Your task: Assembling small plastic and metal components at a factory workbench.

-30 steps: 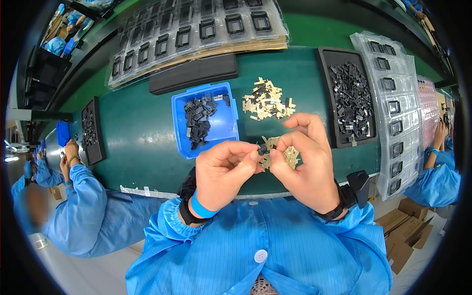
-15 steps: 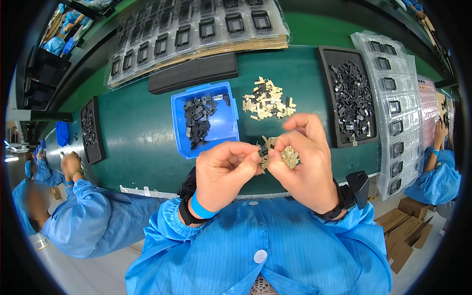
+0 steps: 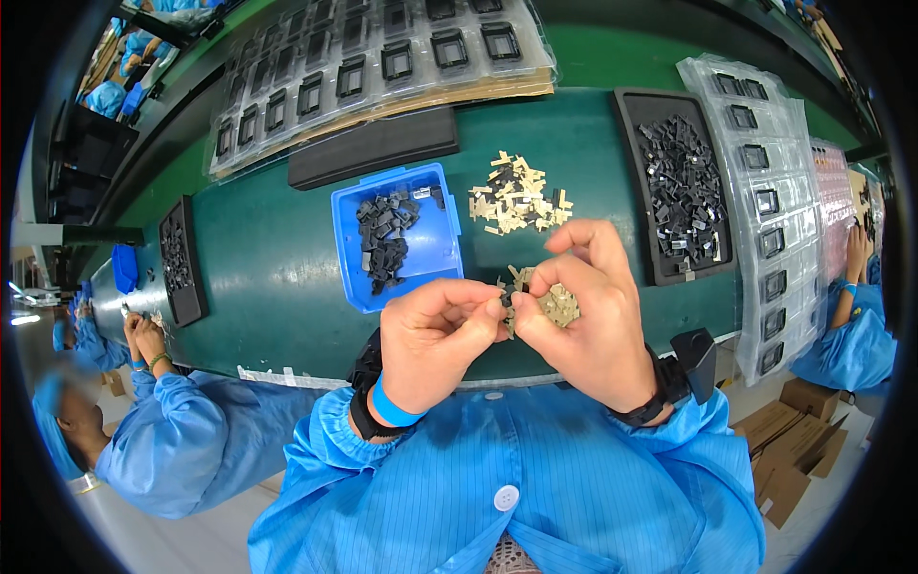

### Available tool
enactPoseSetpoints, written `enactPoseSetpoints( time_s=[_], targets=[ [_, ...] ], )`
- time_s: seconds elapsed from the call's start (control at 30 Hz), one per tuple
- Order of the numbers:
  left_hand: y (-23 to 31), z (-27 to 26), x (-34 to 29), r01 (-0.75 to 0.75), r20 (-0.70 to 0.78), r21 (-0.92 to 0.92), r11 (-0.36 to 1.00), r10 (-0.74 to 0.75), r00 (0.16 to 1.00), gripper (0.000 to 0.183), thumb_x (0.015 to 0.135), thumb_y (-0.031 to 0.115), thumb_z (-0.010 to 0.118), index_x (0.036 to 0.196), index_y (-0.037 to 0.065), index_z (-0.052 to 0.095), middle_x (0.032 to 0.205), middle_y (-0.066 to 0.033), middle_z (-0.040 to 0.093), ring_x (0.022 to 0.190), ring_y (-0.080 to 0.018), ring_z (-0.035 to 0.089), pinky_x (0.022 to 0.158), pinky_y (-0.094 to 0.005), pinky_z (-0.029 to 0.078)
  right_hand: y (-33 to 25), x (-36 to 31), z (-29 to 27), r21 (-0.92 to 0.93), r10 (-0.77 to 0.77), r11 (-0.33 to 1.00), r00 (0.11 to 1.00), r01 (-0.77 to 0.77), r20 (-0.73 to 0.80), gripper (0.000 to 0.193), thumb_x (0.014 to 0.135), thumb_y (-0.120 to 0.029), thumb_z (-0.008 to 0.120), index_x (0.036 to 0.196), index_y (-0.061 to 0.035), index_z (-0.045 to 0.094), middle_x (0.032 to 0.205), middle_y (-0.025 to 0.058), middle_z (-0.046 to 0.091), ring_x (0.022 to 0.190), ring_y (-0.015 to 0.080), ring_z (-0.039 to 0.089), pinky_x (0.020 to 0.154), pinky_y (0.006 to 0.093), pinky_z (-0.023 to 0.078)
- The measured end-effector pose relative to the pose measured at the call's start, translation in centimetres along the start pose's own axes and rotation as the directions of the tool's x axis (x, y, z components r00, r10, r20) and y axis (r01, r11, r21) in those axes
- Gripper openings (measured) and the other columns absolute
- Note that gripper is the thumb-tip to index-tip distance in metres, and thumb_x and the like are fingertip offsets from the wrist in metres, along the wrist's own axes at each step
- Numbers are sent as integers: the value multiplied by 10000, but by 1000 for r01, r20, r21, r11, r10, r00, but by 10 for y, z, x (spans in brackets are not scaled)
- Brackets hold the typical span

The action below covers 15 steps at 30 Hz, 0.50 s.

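Note:
Thumb and forefinger of my left hand (image 3: 432,337) are pinched on a small black plastic part (image 3: 507,299), mostly hidden by the fingertips. My right hand (image 3: 595,320) meets it from the other side, thumb and forefinger pressed at the same part, its other fingers curled loosely. Beneath and behind my fingers lies a heap of small beige pieces (image 3: 560,305), partly covered by the right hand. Farther off is a second pile of beige strips mixed with black parts (image 3: 516,196). Left of it stands a blue bin (image 3: 431,256) with several black parts inside.
A black tray of small black parts (image 3: 684,191) lies at the right, beside clear blister trays (image 3: 765,225). More blister trays (image 3: 368,72) with black frames stand at the back, behind a black foam block (image 3: 373,148). Co-workers sit left (image 3: 191,435) and right (image 3: 846,330).
Both my hands stay nearly in place, fingertips shifted slightly around the black part. The co-worker at the left has lowered their hands toward the table and turned their head.

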<state>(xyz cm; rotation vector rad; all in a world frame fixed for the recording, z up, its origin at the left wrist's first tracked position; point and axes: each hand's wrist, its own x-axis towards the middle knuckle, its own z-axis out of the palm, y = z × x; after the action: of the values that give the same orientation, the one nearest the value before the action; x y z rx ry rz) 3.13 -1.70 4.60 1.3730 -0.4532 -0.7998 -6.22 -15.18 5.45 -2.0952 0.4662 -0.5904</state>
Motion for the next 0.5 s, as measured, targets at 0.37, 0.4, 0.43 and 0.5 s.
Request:
enactPoseSetpoints(
  time_s=[0.37,0.4,0.43,0.5],
  targets=[
    [-2,-1,2,-11,25,-33,999,12,1000,103,845,-22,599,944,-47,604,821,-91,652,727,-123,641,664,-245,537,2,0,-1,-3,23,1000,999,-23,-28,167,659,-109,728,705,-26,592,949,116,497,880,282,528,727,360,442],
    [-3,-1,2,-15,23,-35,999,16,1000,100,845,-22,598,942,-46,602,819,-91,651,724,-125,641,661,-246,538,2,0,-2,5,29,1000,999,-29,-41,173,660,-115,734,718,-21,601,940,111,504,855,273,545,704,349,455],
    [-3,-1,2,-17,24,-33,999,17,1000,100,845,-22,598,942,-46,602,819,-91,651,724,-125,641,661,-246,538,1,0,-2,13,33,999,998,-32,-51,181,662,-122,740,731,-17,609,931,106,511,830,263,562,681,338,469],
    [-3,-1,2,-46,18,-14,999,47,999,96,846,-28,593,940,-44,604,816,-91,650,723,-126,641,651,-244,536,1,1,-3,-13,18,1000,998,-19,-64,188,664,-124,742,749,-10,618,916,104,518,813,259,570,669,333,475]
  ],
)
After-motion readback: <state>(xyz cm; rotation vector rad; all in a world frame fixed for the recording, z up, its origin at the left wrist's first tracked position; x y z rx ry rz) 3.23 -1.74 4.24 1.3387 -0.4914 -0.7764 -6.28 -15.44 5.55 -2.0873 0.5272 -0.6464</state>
